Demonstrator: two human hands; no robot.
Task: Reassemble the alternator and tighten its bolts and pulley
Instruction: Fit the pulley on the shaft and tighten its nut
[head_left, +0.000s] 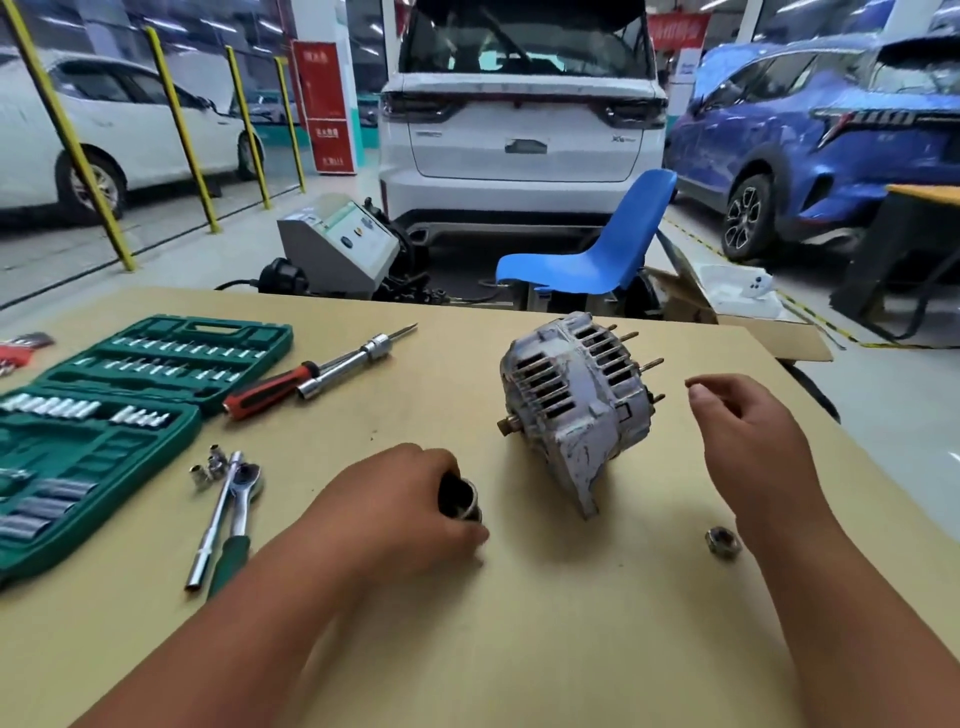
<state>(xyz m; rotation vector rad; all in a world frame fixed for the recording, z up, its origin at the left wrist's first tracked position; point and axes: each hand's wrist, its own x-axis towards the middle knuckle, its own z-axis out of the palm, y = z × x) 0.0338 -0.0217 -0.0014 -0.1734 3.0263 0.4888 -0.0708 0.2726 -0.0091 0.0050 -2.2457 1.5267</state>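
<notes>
Alternator (576, 410): is being borne on its side by the table (519, 649), a little toward 1 o'clock from the table's middle. The bare shaft (506, 426) is being pointed toward 9 o'clock, the studs toward 2 o'clock.
Left hand (410, 506): is being held at 8 o'clock from the alternator, apart from it. A dark round pulley (460, 499) is being gripped by the curled fingers, low over the table.
Right hand (748, 431): is being held at 3 o'clock from the alternator, near but not touching. The fingers are being held loosely bent, and nothing is being gripped.
Nut (723, 542): is being borne loose by the table at 5 o'clock from the alternator, just beside the right wrist.
Ratchet (241, 499): is being borne at 9 o'clock from the left hand, beside loose sockets (208, 467).
Socket case (104, 415): is being displayed open at the table's 9 o'clock edge, with a screwdriver (280, 387) at its 3 o'clock.
</notes>
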